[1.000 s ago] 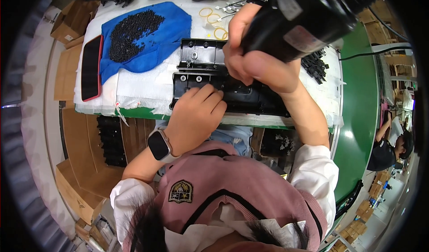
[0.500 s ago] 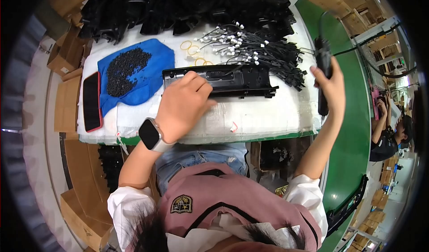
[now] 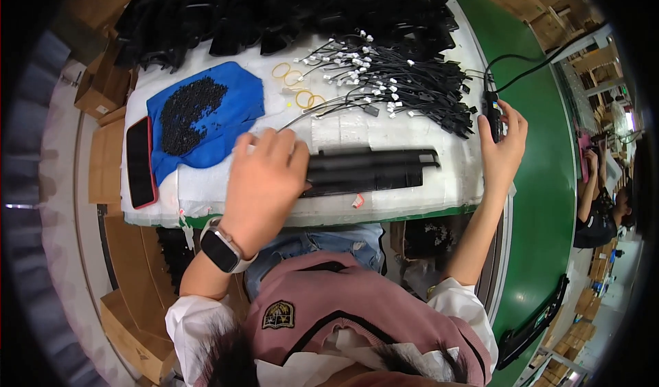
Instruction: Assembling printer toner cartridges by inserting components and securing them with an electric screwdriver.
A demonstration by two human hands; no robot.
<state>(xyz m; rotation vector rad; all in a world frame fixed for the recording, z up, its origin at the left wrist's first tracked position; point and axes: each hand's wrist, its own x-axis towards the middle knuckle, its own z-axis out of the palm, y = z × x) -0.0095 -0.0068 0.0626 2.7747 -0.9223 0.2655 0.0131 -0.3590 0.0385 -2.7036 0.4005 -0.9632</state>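
In the head view, the black plastic housing (image 3: 371,171) lies lengthwise on the bench (image 3: 449,191), slightly blurred, near the edge closest to the person. The left hand (image 3: 264,188) covers the housing's left end, its back to the camera and its fingers bent forward; their undersides are hidden, so I cannot tell whether they pinch the housing or only rest there. That placing would suit steadying the part from one end. A thin cable (image 3: 319,112) runs from beside those fingers toward the area beyond the housing.

The right hand (image 3: 504,140) is well to the right of the housing, thumb and fingers curved around a corded black handheld tool (image 3: 492,112), perhaps a power screwdriver; how firmly they press on it cannot be told.

Beyond the housing and to its right, black cables with white connectors (image 3: 419,88) fan out, perhaps to limit tangling. Yellow rubber bands (image 3: 307,100) lie beyond its left part. Farther left of it, small black screw-like pieces (image 3: 185,116) are heaped on a blue cloth (image 3: 244,88), probably so they do not scatter, and beside that lies a red-edged phone (image 3: 141,164).

The tool has a small label-like patch, too tiny to read. The vest's embroidered badge (image 3: 279,315) shows an emblem without legible lettering; the phone and smartwatch (image 3: 221,249) screens are dark.
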